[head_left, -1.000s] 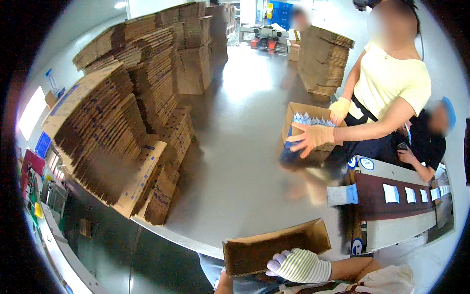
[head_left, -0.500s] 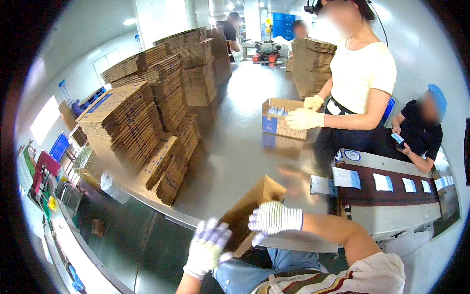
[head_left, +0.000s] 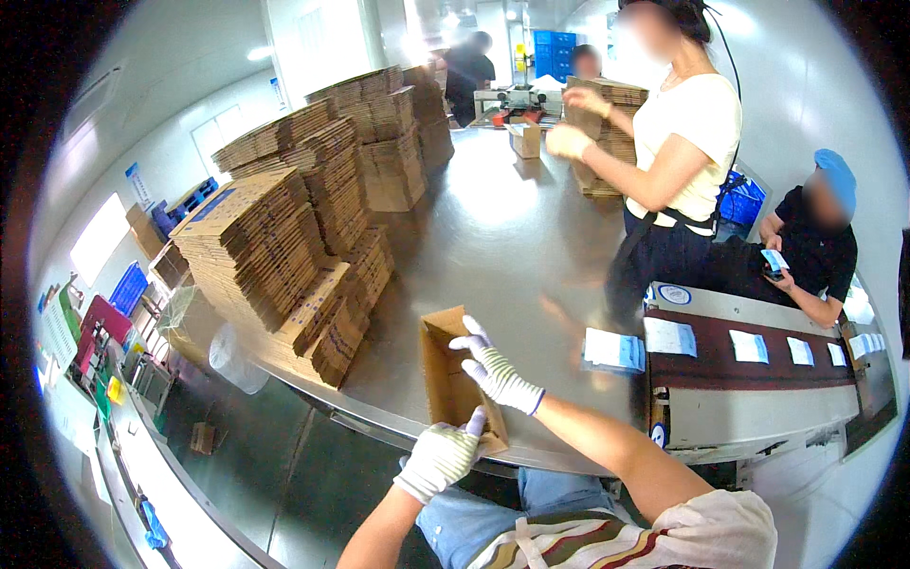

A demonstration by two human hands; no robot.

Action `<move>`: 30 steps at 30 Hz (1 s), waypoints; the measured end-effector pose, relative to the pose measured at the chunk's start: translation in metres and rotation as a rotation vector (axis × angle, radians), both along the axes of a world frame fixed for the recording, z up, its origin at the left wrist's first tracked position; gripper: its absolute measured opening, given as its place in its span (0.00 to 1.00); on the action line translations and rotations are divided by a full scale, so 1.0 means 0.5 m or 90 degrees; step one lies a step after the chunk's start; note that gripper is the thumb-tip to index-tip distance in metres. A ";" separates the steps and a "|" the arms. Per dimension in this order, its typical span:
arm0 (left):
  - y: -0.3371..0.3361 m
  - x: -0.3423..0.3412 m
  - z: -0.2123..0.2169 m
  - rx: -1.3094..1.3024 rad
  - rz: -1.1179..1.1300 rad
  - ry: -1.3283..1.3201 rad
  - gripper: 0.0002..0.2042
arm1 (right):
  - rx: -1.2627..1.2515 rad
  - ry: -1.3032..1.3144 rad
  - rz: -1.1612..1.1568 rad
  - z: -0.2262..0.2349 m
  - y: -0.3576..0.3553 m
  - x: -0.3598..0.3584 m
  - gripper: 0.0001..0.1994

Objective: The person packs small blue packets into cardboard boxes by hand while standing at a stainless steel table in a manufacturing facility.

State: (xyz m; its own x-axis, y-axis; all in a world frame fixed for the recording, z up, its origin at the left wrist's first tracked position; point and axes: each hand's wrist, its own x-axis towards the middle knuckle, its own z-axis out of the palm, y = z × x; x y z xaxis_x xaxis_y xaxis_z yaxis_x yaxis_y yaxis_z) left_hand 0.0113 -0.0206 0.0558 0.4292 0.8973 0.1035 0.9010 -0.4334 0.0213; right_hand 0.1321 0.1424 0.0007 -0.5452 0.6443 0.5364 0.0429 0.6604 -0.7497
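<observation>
An open-topped cardboard box stands on the near edge of the steel table, its inside bare and brown. My left hand, in a striped white-and-purple glove, closes on the near end of this box, a finger or thumb reaching over the rim. Over the right wall is my right hand, gloved the same way, with its fingers stretched apart toward the box's inside. Whether those fingers press on the wall is hard to make out.
Tall stacks of flat cardboard cartons line the table's left side. On the right, a conveyor belt carries blue-and-white packets; another packet lies at its table end. A standing co-worker is beyond it. Farther off sits a small box.
The box in front of me has turned more upright on the table, and my left hand has come onto its near end. The co-worker's filled box has moved away to the far side.
</observation>
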 end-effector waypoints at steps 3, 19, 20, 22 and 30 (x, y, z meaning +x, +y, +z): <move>0.018 0.036 -0.006 0.014 0.018 0.016 0.30 | -0.090 0.037 -0.001 -0.031 0.018 0.021 0.23; 0.054 0.039 -0.029 0.071 0.068 -0.018 0.35 | -0.152 -0.305 -0.106 -0.046 0.199 0.443 0.15; 0.052 0.035 -0.036 0.062 0.071 -0.031 0.35 | -0.123 -0.293 -0.162 -0.017 0.202 0.473 0.15; 0.051 0.039 -0.027 0.058 0.083 -0.051 0.34 | -0.091 -0.324 -0.273 0.033 0.227 0.549 0.13; 0.062 0.045 -0.025 0.065 0.063 -0.027 0.32 | -0.124 -0.416 -0.270 0.002 0.284 0.722 0.11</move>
State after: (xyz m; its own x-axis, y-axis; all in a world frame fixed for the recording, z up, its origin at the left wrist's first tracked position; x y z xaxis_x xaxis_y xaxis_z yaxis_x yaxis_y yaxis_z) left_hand 0.0340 0.0101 0.0433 0.3330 0.9188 0.2120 0.9384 -0.3449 0.0205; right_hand 0.4929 0.2846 0.0017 -0.3976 0.9162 0.0497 0.7306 0.3489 -0.5870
